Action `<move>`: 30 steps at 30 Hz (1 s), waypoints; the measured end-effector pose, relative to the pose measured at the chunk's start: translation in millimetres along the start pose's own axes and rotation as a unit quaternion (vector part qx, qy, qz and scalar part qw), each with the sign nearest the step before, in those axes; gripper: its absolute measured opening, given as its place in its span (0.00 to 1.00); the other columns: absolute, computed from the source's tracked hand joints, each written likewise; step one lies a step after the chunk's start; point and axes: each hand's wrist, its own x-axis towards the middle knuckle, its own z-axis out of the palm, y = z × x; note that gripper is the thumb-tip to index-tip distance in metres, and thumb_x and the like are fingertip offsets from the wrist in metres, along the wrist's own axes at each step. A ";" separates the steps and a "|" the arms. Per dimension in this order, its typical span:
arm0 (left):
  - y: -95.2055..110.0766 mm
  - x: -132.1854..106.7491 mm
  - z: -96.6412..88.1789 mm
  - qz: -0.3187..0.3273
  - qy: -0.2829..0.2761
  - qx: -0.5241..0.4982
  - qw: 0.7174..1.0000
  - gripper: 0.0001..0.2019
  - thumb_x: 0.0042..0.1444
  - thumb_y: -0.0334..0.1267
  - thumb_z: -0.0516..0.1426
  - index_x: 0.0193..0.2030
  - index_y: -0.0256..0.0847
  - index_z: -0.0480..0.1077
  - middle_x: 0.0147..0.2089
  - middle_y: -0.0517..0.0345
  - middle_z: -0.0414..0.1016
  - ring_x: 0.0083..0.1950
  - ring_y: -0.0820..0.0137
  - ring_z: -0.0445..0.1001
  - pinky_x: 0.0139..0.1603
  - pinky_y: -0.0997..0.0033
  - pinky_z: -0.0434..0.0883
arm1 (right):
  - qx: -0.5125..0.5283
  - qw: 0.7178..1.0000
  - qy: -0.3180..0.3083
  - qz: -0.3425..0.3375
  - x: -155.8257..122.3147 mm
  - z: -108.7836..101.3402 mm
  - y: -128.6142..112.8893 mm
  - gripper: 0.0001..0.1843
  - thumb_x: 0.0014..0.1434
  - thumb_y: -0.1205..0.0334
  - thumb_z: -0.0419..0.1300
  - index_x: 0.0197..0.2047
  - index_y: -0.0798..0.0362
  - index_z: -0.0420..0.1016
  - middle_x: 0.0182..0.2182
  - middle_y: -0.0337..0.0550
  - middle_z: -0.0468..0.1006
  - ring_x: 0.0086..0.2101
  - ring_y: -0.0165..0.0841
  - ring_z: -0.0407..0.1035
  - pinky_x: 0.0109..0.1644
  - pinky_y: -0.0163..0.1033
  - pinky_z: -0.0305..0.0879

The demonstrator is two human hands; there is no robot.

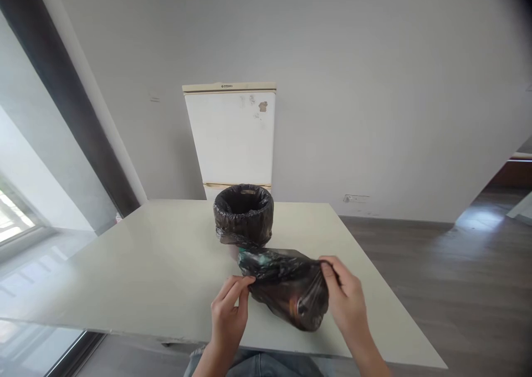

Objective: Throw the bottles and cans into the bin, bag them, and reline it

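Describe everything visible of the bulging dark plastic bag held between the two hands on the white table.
The bulging dark plastic bag is thin, glossy, crinkled and slightly see-through; its contents show only as greenish and orange-brown patches. It lies on its side on the white table, near the front edge, just before a small bin lined with dark plastic. The left hand pinches its left end; the right hand grips its gathered right end.

Black bag, white table.
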 end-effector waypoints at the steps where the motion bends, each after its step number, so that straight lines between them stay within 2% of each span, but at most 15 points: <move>1: 0.1 2.2 0.3 -0.027 0.008 -0.008 1.000 0.12 0.69 0.25 0.56 0.48 0.45 0.78 0.41 0.56 0.81 0.43 0.69 0.81 0.44 0.72 0.76 | 0.032 0.998 0.046 0.030 5.2 -1.0 -1.0 0.20 0.70 0.42 0.60 0.41 0.50 0.80 0.36 0.43 0.81 0.35 0.36 0.74 0.37 0.36 0.68; 4: -1.6 6.0 3.4 -0.103 -0.006 -0.082 0.991 0.06 0.71 0.34 0.57 0.43 0.44 0.76 0.46 0.53 0.80 0.49 0.65 0.80 0.51 0.68 0.76 | 0.176 0.970 0.137 0.096 23.2 -0.5 -3.1 0.20 0.65 0.40 0.65 0.40 0.50 0.78 0.35 0.41 0.79 0.35 0.35 0.71 0.36 0.36 0.67; 6: -3.5 5.2 8.9 -0.163 -0.041 -0.155 0.973 0.08 0.73 0.40 0.56 0.42 0.43 0.74 0.47 0.52 0.80 0.51 0.63 0.79 0.54 0.65 0.75 | 0.273 0.942 0.146 0.127 34.2 2.9 -4.2 0.21 0.62 0.40 0.68 0.41 0.50 0.78 0.35 0.40 0.78 0.33 0.33 0.70 0.35 0.36 0.68; 9: -4.4 3.2 21.9 -0.255 -0.060 -0.244 0.934 0.14 0.74 0.50 0.53 0.44 0.42 0.70 0.37 0.56 0.74 0.38 0.68 0.74 0.42 0.70 0.72 | 0.346 0.910 0.140 0.184 46.0 10.4 -4.7 0.20 0.56 0.43 0.73 0.41 0.50 0.78 0.36 0.39 0.78 0.32 0.33 0.71 0.34 0.36 0.69; 12: -0.9 7.3 32.2 -0.283 -0.093 -0.281 0.912 0.19 0.74 0.57 0.51 0.44 0.42 0.68 0.31 0.62 0.67 0.29 0.73 0.63 0.32 0.74 0.64 | 0.347 0.901 0.151 0.211 54.4 16.1 -2.0 0.20 0.53 0.45 0.75 0.37 0.50 0.76 0.31 0.36 0.76 0.30 0.32 0.70 0.34 0.35 0.69; 13: 1.1 10.2 33.1 -0.275 -0.128 -0.283 0.910 0.20 0.73 0.58 0.51 0.44 0.42 0.68 0.30 0.62 0.67 0.29 0.74 0.63 0.31 0.74 0.63 | 0.346 0.902 0.150 0.208 57.2 16.9 -0.5 0.20 0.54 0.45 0.74 0.35 0.50 0.75 0.30 0.35 0.75 0.30 0.31 0.70 0.33 0.35 0.69; 15: 5.8 16.6 30.9 -0.236 -0.215 -0.256 0.912 0.21 0.70 0.59 0.55 0.48 0.42 0.72 0.33 0.59 0.73 0.32 0.71 0.68 0.33 0.73 0.65 | 0.350 0.904 0.145 0.197 62.9 16.3 2.8 0.20 0.55 0.44 0.73 0.33 0.50 0.72 0.28 0.35 0.73 0.27 0.30 0.67 0.31 0.35 0.67; 18: 11.6 24.5 21.4 -0.146 -0.341 -0.162 0.914 0.20 0.63 0.54 0.64 0.57 0.47 0.78 0.44 0.53 0.83 0.42 0.63 0.78 0.42 0.67 0.72 | 0.345 0.909 0.151 0.181 71.2 8.7 8.0 0.20 0.52 0.48 0.75 0.36 0.48 0.71 0.28 0.33 0.70 0.25 0.29 0.64 0.28 0.35 0.64; 19: 12.5 26.1 18.0 -0.115 -0.373 -0.124 0.912 0.18 0.63 0.51 0.65 0.55 0.49 0.80 0.45 0.54 0.84 0.43 0.62 0.79 0.44 0.66 0.73 | 0.340 0.913 0.149 0.167 73.8 4.3 9.9 0.21 0.49 0.50 0.76 0.36 0.48 0.71 0.29 0.33 0.70 0.26 0.29 0.65 0.29 0.34 0.65; 21: 11.8 28.0 11.8 -0.064 -0.413 -0.043 0.908 0.09 0.65 0.48 0.63 0.44 0.48 0.83 0.36 0.57 0.83 0.37 0.64 0.79 0.40 0.67 0.71 | 0.330 0.925 0.133 0.131 78.6 -6.7 14.5 0.23 0.44 0.57 0.79 0.36 0.49 0.70 0.33 0.34 0.70 0.29 0.29 0.67 0.32 0.34 0.65; 23: 8.2 28.5 6.6 -0.025 -0.422 0.045 0.905 0.14 0.66 0.48 0.62 0.31 0.44 0.79 0.29 0.57 0.77 0.33 0.65 0.77 0.33 0.68 0.66 | 0.322 0.936 0.104 0.099 82.8 -18.7 20.7 0.25 0.41 0.60 0.80 0.37 0.49 0.71 0.32 0.34 0.70 0.31 0.29 0.67 0.33 0.33 0.65; 25: 3.1 28.4 2.6 0.008 -0.414 0.108 0.904 0.20 0.65 0.51 0.63 0.26 0.42 0.76 0.29 0.55 0.75 0.34 0.65 0.76 0.32 0.68 0.64 | 0.308 0.946 0.069 0.079 85.4 -28.3 28.8 0.25 0.43 0.58 0.80 0.42 0.48 0.74 0.30 0.33 0.70 0.29 0.30 0.66 0.33 0.35 0.65; 27: -2.4 27.9 0.5 0.021 -0.396 0.136 0.908 0.20 0.66 0.51 0.63 0.26 0.42 0.75 0.34 0.54 0.75 0.38 0.64 0.75 0.35 0.67 0.66 | 0.272 0.959 0.043 0.063 85.6 -33.3 38.4 0.25 0.47 0.55 0.79 0.46 0.48 0.77 0.30 0.35 0.71 0.30 0.31 0.67 0.34 0.37 0.64; 30: -10.3 25.9 1.3 -0.018 -0.343 0.160 0.925 0.19 0.72 0.44 0.55 0.30 0.40 0.77 0.40 0.53 0.75 0.40 0.64 0.74 0.40 0.65 0.70 | 0.213 0.976 0.030 0.035 80.7 -32.3 51.9 0.19 0.52 0.52 0.77 0.44 0.50 0.81 0.35 0.40 0.76 0.34 0.34 0.68 0.37 0.39 0.63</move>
